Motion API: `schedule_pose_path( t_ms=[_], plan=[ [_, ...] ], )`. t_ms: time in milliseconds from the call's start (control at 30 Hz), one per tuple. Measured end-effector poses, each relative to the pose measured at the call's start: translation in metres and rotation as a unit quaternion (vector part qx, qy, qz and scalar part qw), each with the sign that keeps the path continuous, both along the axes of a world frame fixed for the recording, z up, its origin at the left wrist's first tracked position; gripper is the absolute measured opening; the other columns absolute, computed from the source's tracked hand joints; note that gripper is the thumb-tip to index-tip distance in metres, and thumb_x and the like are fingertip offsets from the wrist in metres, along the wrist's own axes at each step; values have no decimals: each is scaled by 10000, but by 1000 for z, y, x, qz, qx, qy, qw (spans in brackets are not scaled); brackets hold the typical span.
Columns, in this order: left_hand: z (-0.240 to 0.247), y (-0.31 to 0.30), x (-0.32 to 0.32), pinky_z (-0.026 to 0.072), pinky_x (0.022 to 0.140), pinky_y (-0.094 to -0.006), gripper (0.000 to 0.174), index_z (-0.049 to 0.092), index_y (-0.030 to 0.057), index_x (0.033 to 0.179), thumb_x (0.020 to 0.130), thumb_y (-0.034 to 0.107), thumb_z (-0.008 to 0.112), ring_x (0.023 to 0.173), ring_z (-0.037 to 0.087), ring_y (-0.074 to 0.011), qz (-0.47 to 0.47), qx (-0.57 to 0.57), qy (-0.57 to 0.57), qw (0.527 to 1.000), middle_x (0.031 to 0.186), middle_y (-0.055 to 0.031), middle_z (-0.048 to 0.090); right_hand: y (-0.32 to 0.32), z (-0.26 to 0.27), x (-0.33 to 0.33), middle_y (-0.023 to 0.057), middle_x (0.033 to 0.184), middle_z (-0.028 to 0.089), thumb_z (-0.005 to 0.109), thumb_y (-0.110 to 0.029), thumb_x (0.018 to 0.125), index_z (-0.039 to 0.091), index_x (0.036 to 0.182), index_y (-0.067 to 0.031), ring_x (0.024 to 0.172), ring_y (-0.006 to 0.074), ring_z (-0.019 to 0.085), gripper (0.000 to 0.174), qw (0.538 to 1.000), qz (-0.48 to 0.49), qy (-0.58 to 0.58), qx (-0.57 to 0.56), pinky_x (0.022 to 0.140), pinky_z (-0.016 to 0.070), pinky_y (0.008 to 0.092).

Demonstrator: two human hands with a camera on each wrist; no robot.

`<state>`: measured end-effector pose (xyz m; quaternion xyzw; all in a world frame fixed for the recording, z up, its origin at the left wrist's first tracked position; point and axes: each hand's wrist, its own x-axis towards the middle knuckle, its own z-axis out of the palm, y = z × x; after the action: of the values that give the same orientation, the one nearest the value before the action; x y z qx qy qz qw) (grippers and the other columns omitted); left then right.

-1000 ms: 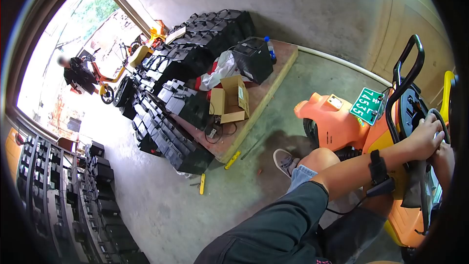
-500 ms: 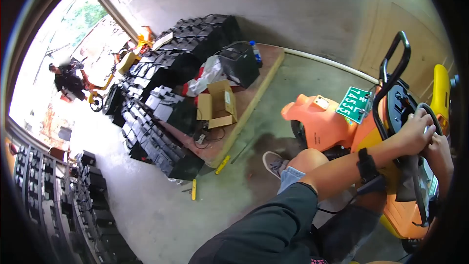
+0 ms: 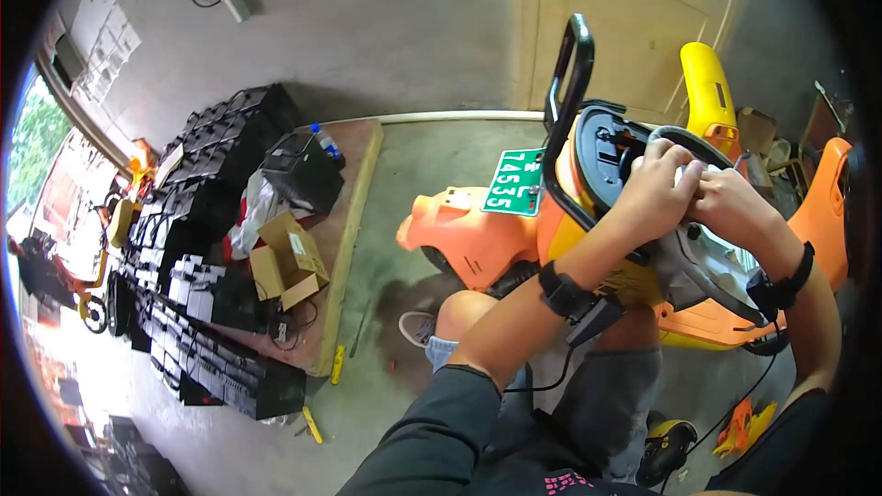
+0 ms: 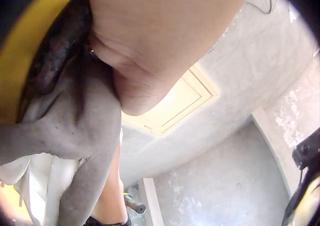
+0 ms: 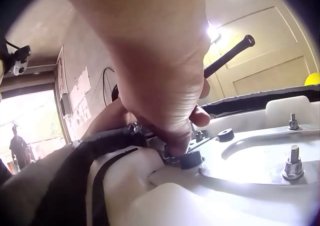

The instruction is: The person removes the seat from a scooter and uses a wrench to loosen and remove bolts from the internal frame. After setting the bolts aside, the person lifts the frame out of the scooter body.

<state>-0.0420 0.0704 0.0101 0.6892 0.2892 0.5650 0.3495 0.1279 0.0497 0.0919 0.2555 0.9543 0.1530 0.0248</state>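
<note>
An orange and yellow scooter [image 3: 478, 231] stands in front of me, its seat [image 3: 707, 289] tipped up. The white plastic underside [image 5: 240, 183] shows bolts [image 5: 294, 163] and small black rubber pads [image 5: 191, 159]. Grey cover material [image 4: 95, 126] wraps the seat's edge and lies in folds. My left hand [image 3: 654, 191] grips the seat cover from the near side. Close beside it, my right hand [image 3: 730, 207] pinches the cover edge with curled fingers, next to a rubber pad. Its fingertips are partly hidden behind the hand in the right wrist view.
A black grab rail [image 3: 570, 83] rises beside the seat. Rows of black batteries [image 3: 211, 349] and an opened cardboard box [image 3: 289, 262] stand on a low platform [image 3: 354, 220] at left. Yellow-handled tools [image 3: 338, 365] lie on the floor. Another scooter with orange parts [image 3: 822, 211] stands at right.
The head view has swung right, bringing the right forearm and more of the raised seat into sight. Both hands stay close together at the seat's edge.
</note>
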Motion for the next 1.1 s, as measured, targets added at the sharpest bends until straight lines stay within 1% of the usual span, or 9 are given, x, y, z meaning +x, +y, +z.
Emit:
schedule_pose_path(
  t_ms=[267, 367, 433, 500, 533, 600, 833, 933, 1100],
  plan=[
    [-2, 2, -3, 416, 1028, -435, 336, 627, -31, 1110, 997, 280, 571, 1180, 534, -401, 5, 13, 35, 999, 1172, -231, 588, 3, -1, 1, 55, 809, 691, 656, -133, 778, 743, 785, -114, 807, 242, 691, 89, 1000, 1, 2, -6, 678, 548, 376],
    [4, 1, -5, 410, 1043, -420, 321, 634, -33, 1115, 996, 258, 568, 1192, 528, -386, -26, 7, 21, 999, 1196, -231, 588, 2, 4, -1, 64, 892, 699, 642, -127, 791, 747, 880, -114, 881, 253, 688, 138, 999, 34, -27, -10, 729, 552, 375],
    [6, -2, -8, 408, 1049, -410, 329, 632, -30, 1131, 998, 266, 575, 1193, 531, -377, -8, -16, 45, 999, 1195, -223, 591, -3, 10, -3, 74, 948, 706, 619, -109, 811, 744, 960, -105, 930, 264, 684, 195, 996, 39, 56, -65, 769, 553, 379],
    [3, 1, -6, 450, 985, -467, 292, 651, 12, 1090, 984, 276, 587, 1115, 569, -428, -4, 19, 24, 1000, 1194, -230, 585, -3, 10, 1, 78, 950, 713, 624, -91, 816, 738, 996, -83, 906, 288, 692, 213, 995, 15, 70, -74, 776, 561, 384],
    [8, -3, -9, 404, 1054, -405, 340, 631, -26, 1142, 1004, 280, 577, 1204, 533, -361, -14, -18, 55, 998, 1220, -212, 581, -5, 11, 0, 79, 933, 714, 636, -100, 815, 739, 992, -87, 871, 292, 696, 205, 995, -15, 58, -81, 754, 564, 386],
    [7, 0, -9, 400, 1063, -397, 342, 628, -19, 1152, 1010, 287, 573, 1221, 531, -355, -26, -19, 61, 998, 1240, -211, 578, -3, 7, 2, 86, 878, 714, 660, -130, 820, 735, 960, -91, 784, 299, 702, 163, 995, -41, 34, -82, 693, 567, 395],
    [11, -4, -12, 391, 1074, -388, 363, 622, -13, 1160, 1017, 316, 565, 1236, 530, -347, -23, -22, 81, 996, 1263, -200, 581, 0, 7, -1, 74, 845, 698, 637, -142, 832, 715, 888, -117, 815, 276, 702, 99, 997, -25, -49, -47, 684, 563, 400],
    [11, -3, -12, 392, 1068, -375, 357, 625, -18, 1134, 1013, 313, 567, 1216, 536, -338, -29, -24, 76, 996, 1243, -195, 581, 0, 6, 1, 58, 891, 695, 618, -126, 839, 711, 890, -123, 847, 267, 697, 106, 998, 33, 4, -53, 687, 563, 388],
    [9, -3, -12, 387, 1072, -374, 363, 625, -23, 1131, 1011, 315, 572, 1217, 531, -337, -28, -22, 70, 997, 1247, -197, 573, -3, 11, 2, 48, 902, 695, 632, -129, 836, 715, 923, -126, 838, 264, 699, 120, 998, 8, 44, -50, 683, 563, 377]
  ],
)
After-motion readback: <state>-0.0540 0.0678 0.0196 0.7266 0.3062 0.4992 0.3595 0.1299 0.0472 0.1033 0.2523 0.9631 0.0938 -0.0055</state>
